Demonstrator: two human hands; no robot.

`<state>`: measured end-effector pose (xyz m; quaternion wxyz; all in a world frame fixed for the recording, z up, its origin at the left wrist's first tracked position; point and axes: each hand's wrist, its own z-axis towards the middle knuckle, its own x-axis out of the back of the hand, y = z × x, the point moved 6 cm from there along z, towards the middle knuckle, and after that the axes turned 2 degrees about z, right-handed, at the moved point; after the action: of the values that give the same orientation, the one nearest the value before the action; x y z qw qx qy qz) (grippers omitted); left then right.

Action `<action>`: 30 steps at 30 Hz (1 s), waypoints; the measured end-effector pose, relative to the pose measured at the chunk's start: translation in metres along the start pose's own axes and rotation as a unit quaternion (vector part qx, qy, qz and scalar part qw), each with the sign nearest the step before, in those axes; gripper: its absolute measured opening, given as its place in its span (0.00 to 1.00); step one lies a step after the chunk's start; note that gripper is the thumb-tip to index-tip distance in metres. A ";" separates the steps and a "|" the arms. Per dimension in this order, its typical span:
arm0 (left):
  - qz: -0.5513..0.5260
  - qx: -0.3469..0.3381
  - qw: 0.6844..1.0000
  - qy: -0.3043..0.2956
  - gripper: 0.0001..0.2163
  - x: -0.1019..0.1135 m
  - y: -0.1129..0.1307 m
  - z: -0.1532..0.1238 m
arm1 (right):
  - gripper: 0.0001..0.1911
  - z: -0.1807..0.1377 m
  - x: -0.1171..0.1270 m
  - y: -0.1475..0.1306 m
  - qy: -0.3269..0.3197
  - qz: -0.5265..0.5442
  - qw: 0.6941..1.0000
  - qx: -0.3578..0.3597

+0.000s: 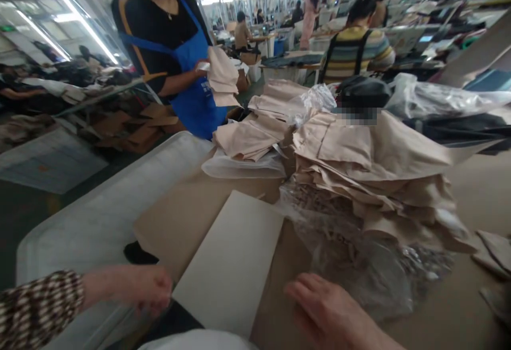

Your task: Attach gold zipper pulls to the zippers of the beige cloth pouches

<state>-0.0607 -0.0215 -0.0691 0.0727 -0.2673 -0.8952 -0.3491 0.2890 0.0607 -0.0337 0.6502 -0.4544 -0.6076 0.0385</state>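
Observation:
My left hand (146, 289) is at the lower left, its fingers curled together at the near left corner of a pale rectangular card (231, 265) that lies on the brown table (471, 201). Whether it grips the card's corner I cannot make out. My right hand (331, 312) lies flat with fingers stretched out on the brown surface, just right of the card and beside a crumpled clear plastic bag (359, 254). A tall pile of beige fabric pieces (371, 174) rests on that plastic.
A co-worker in a blue apron (191, 73) stands across the table holding beige fabric (221, 75). More beige pieces (251, 137) lie in front of that person. A white bin (99, 217) runs along the left. Other people sit at benches behind.

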 end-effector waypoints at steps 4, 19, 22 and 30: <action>-0.021 -0.115 0.981 0.152 0.11 0.022 0.026 0.050 | 0.24 0.017 -0.056 -0.013 -0.060 -0.068 0.996 -0.022; 0.118 -0.319 0.906 0.251 0.28 -0.028 0.013 0.115 | 0.13 -0.119 -0.097 0.019 0.216 -0.210 0.890 -0.341; 0.158 -0.342 0.888 0.264 0.27 -0.037 0.014 0.125 | 0.22 -0.144 -0.132 0.042 0.276 -0.221 0.864 -0.358; 0.145 -0.405 0.860 0.275 0.26 -0.087 0.024 0.141 | 0.21 -0.141 -0.119 0.052 0.332 -0.170 0.844 -0.385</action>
<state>0.0337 0.0499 -0.1877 0.2513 -0.2934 -0.5694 -0.7256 0.4009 -0.0573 -0.1359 0.5819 -0.5437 -0.3893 -0.4627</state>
